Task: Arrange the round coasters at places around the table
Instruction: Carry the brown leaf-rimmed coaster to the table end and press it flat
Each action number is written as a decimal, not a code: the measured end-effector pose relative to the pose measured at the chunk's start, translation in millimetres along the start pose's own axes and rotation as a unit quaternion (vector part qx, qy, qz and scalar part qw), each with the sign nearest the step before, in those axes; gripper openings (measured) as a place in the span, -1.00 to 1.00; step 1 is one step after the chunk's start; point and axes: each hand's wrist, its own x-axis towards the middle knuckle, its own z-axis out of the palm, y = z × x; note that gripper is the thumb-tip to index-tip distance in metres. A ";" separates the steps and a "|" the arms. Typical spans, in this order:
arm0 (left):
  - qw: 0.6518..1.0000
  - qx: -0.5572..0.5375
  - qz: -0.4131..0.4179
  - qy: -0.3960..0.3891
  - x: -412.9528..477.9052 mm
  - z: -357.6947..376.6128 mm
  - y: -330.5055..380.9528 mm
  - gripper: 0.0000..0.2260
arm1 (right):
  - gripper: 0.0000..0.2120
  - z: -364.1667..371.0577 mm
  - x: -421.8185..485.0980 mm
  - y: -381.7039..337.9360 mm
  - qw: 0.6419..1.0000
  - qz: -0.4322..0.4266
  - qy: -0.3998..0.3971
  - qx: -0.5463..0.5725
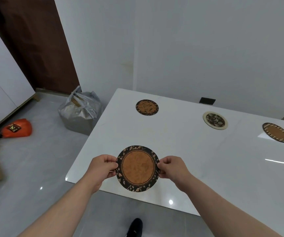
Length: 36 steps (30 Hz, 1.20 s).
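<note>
Held between both hands over the near left corner of the white table [189, 151]: a round cork coaster with a black leaf border [137, 168]. Left hand [102, 167] pinching the left rim, fingers closed narrow on the edge; right hand [172, 168] pinching the right rim in the same way. Not possible to tell if the coaster already touches the tabletop or hangs just above it. Near part of the disc over the front edge of the table, so not fully inside the surface.

Already lying flat, well apart from each other: a dark cork coaster [147, 107] near the far left, a coaster with a pale rim and dark floral centre [215, 120] further right, and a checker-bordered coaster [276, 132] near the right edge. Probably the fourth place being set now, so the task looks far along.

Possible trouble from here:
- Released in this position, the overhanging coaster could tip off the front edge and fall to the grey tiled floor. Better pushed a little forward first.
- Glossy tabletop, light thin disc: easy to slide out of place if one pinch opens before the other.
- Set too close to the corner, spacing uneven against the three other places.
- A grey plastic bag [79, 111] and an orange packet [18, 128] on the floor at the left, away from the hands, no risk seen there.
</note>
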 end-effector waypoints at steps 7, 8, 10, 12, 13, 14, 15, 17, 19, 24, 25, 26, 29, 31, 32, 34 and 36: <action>0.999 0.037 -0.024 -0.011 59.0 -1.2 8.4 -0.88 | -0.85 15.4 49.6 -4.3 0.999 0.029 0.010 0.009; 0.999 0.042 -0.026 -0.013 66.3 -0.7 8.9 -0.88 | -0.85 17.5 55.2 -4.6 0.999 0.033 0.009 0.009; 0.998 0.051 -0.035 -0.013 79.0 -0.2 8.5 -0.88 | -0.84 19.7 65.2 -4.7 0.999 0.043 0.009 0.011; 0.997 0.062 -0.041 -0.018 90.5 0.3 7.3 -0.88 | -0.84 20.7 74.3 -3.5 0.998 0.052 0.018 0.013; 0.996 0.068 -0.046 -0.023 95.9 0.3 6.6 -0.88 | -0.85 21.5 78.5 -2.7 0.998 0.058 0.021 0.013; 0.996 0.073 -0.051 -0.027 100.1 0.0 6.2 -0.88 | -0.86 22.0 81.3 -1.6 0.998 0.063 0.022 0.014; 0.995 0.077 -0.053 -0.029 104.6 -0.4 6.3 -0.88 | -0.87 22.7 83.8 -0.6 0.997 0.067 0.022 0.018; 0.994 0.086 -0.055 -0.035 112.7 -1.1 7.0 -0.87 | -0.87 24.6 87.0 2.4 0.997 0.074 0.021 0.026; 0.992 0.107 -0.056 -0.040 121.6 -0.7 9.1 -0.88 | -0.87 26.3 90.0 5.6 0.996 0.086 0.025 0.031; 0.986 0.145 -0.067 -0.055 141.2 3.9 12.0 -0.88 | -0.87 29.8 95.5 9.0 0.993 0.100 0.051 0.029; 0.985 0.149 -0.069 -0.058 145.3 3.9 12.3 -0.88 | -0.89 31.2 97.4 9.3 0.993 0.102 0.056 0.026; 0.984 0.154 -0.072 -0.061 148.9 3.8 12.8 -0.88 | -0.89 32.6 99.9 9.9 0.992 0.106 0.061 0.022; 0.979 0.174 -0.073 -0.072 159.7 4.7 15.9 -0.87 | -0.90 37.9 109.8 11.6 0.990 0.120 0.076 0.009; 0.975 0.195 -0.071 -0.076 167.2 4.7 17.0 -0.87 | -0.91 41.6 116.1 13.3 0.988 0.129 0.081 -0.001; 0.974 0.203 -0.070 -0.077 170.8 4.6 17.2 -0.87 | -0.92 43.0 119.0 14.1 0.988 0.133 0.082 -0.006; 0.970 0.217 -0.071 -0.078 177.9 4.2 16.8 -0.87 | -0.94 45.1 123.1 15.7 0.986 0.141 0.083 -0.024; 0.967 0.233 -0.072 -0.079 182.9 4.0 15.0 -0.88 | -0.96 46.5 125.8 17.6 0.984 0.145 0.084 -0.056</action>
